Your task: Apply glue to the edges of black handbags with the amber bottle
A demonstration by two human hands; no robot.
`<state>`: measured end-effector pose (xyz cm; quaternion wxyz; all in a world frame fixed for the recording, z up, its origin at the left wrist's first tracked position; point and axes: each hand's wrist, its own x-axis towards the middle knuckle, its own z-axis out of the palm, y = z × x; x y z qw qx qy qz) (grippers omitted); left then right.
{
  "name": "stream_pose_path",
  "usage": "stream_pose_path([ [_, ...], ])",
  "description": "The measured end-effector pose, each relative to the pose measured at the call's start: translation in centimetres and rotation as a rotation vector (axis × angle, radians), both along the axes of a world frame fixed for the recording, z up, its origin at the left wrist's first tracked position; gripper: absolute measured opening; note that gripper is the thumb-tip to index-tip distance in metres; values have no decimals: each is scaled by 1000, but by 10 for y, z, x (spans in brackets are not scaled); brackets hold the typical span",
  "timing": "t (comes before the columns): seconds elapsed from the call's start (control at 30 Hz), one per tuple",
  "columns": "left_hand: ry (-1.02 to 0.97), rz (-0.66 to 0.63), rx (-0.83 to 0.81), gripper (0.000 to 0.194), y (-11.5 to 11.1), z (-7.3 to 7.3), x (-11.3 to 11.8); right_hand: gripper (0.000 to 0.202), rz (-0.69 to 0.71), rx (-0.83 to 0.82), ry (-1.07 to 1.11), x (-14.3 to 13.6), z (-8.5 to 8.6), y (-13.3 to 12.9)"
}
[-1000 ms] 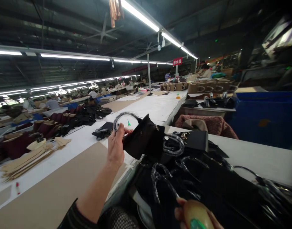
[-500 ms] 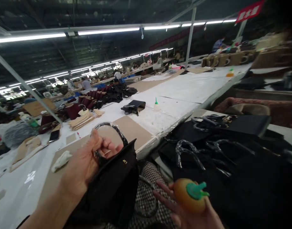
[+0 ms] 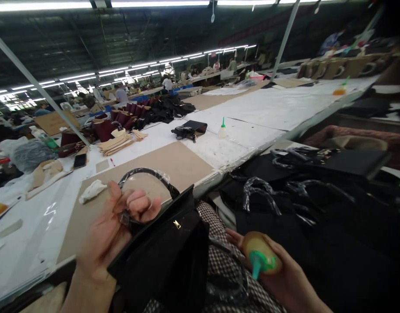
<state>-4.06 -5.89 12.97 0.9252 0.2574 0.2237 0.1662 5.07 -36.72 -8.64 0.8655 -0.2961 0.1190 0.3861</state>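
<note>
My left hand (image 3: 121, 217) has its fingers curled round the plastic-wrapped handle (image 3: 146, 170) of a black handbag (image 3: 167, 256). The bag rests tilted on my lap, over checkered cloth (image 3: 213, 221), with a small gold zipper pull (image 3: 176, 224) showing on it. A second wrapped handle (image 3: 232, 252) hangs at the bag's right side. In my right hand (image 3: 278, 269) lies a squat glue bottle (image 3: 260, 245) with amber contents, its green nozzle pointing down toward me. The bottle is apart from the bag.
Several black bags (image 3: 300, 234) are heaped at my right. On the white worktable (image 3: 252, 113) are a brown board (image 3: 167, 165), a crumpled white cloth (image 3: 92, 191), a small black bag piece (image 3: 190, 129), another glue bottle (image 3: 222, 130), a phone (image 3: 80, 161) and tan pieces (image 3: 116, 143).
My right hand has turned the glue bottle so its nozzle points down instead of to the right. My left hand stays at the handle, and the bag has shifted slightly right. The view has tilted down.
</note>
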Motion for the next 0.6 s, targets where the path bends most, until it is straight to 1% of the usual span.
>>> stream_pose_path([
  [0.07,-10,-30,-20,54,-4,-11,8,40,142,67,39,1,4,7],
  [0.1,-15,-42,-4,54,-3,-18,15,38,196,86,52,-1,7,13],
  [0.13,-20,-51,34,54,-1,-26,23,37,234,103,55,-3,12,18],
  [0.17,-9,-61,105,53,5,-36,31,38,257,123,53,-6,17,24],
  [0.2,31,-67,226,51,12,-47,40,41,265,153,51,-9,22,28],
  [0.23,95,-77,391,48,22,-58,47,46,264,195,55,-12,28,31],
  [0.27,221,-83,626,42,32,-69,52,51,252,243,67,-15,33,33],
  [0.3,367,-40,880,33,42,-80,53,54,228,290,84,-18,38,34],
  [0.33,433,29,1001,25,50,-90,51,56,196,326,104,-20,41,35],
  [0.37,463,108,1114,27,56,-99,45,56,163,350,126,-22,44,36],
  [0.4,451,197,1235,31,59,-108,36,55,139,363,146,-23,46,37],
  [0.43,402,286,1439,28,59,-117,23,53,127,369,163,-23,46,39],
  [0.47,346,299,1637,19,57,-129,8,52,124,373,178,-23,45,40],
  [0.5,285,152,1742,11,53,-142,-8,51,130,372,193,-22,42,42],
  [0.53,252,-79,1779,8,47,-157,-24,50,145,365,211,-20,39,43],
  [0.57,317,-277,1762,14,41,-173,-38,50,160,347,228,-17,35,43],
  [0.6,487,-392,1706,19,34,-190,-50,50,168,313,243,-13,31,43],
])
